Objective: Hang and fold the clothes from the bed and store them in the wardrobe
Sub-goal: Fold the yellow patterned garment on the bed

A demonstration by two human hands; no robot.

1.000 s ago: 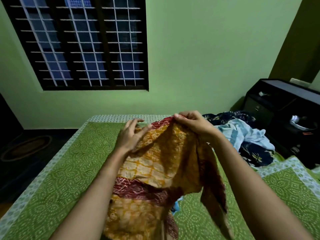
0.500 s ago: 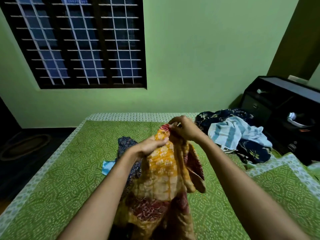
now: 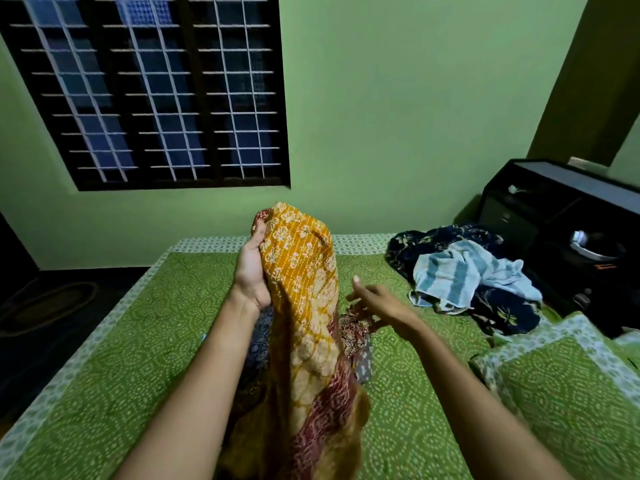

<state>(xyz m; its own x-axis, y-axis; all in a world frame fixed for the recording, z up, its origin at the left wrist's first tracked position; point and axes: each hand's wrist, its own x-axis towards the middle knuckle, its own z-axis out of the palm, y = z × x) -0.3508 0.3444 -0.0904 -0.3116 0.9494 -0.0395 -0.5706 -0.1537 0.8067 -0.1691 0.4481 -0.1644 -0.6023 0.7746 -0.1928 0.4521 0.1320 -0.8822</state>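
An orange and maroon patterned garment [image 3: 304, 292] hangs bunched above the bed [image 3: 104, 358]. My left hand [image 3: 251, 268] grips its upper part and holds it upright. My right hand [image 3: 375, 301] hovers to the right of the cloth, lower down, fingers spread and blurred, close to a dangling patterned end [image 3: 353, 332]. Whether it touches that end I cannot tell. A dark patterned cloth [image 3: 258, 344] lies on the bed behind the hanging garment, mostly hidden. At the far right of the bed lies a heap of a light blue striped towel [image 3: 460, 271] over dark floral clothes [image 3: 505, 315].
A green patterned pillow [image 3: 571, 386] rests at the right edge of the bed. A black cabinet [image 3: 561, 216] stands beyond the heap, with a bowl-like object [image 3: 592, 242] on a shelf. A barred window [image 3: 156, 91] fills the green wall. An oval mat [image 3: 45, 306] lies on the dark floor at left.
My right hand let go of the garment's top and dropped to the right. My left hand moved up and now holds the bunched garment alone.
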